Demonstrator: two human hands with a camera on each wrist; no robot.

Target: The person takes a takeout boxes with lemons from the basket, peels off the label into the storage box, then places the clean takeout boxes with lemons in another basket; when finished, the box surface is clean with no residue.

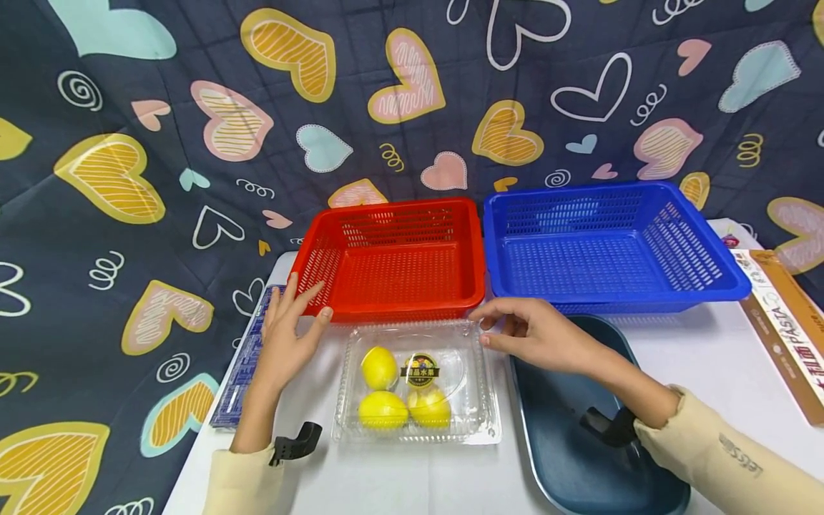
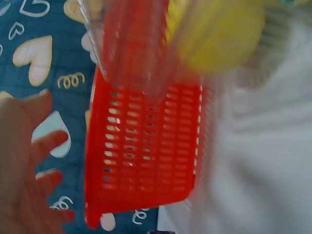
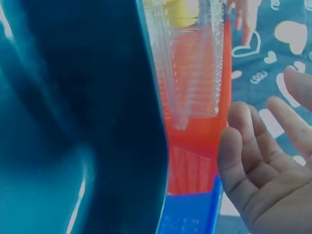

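Observation:
A clear plastic fruit box [image 1: 460,422] with its lid down lies on the white table in the head view. Inside sit three lemons [image 1: 383,410], and a round dark label [image 1: 421,370] is on the lid. My left hand [image 1: 286,343] hovers left of the box, fingers spread and holding nothing. Over the box's far right corner is my right hand [image 1: 531,332], its fingers loosely bent. In the right wrist view that hand [image 3: 265,165] shows bare fingertips with nothing between them.
Behind the box stand a red basket [image 1: 399,311] and a blue basket [image 1: 618,297]. A dark teal tray [image 1: 579,443] lies under the right forearm. Blue plastic pieces [image 1: 241,379] line the left edge; a pasta box [image 1: 782,322] lies far right. A heart-patterned cloth [image 1: 412,157] hangs behind.

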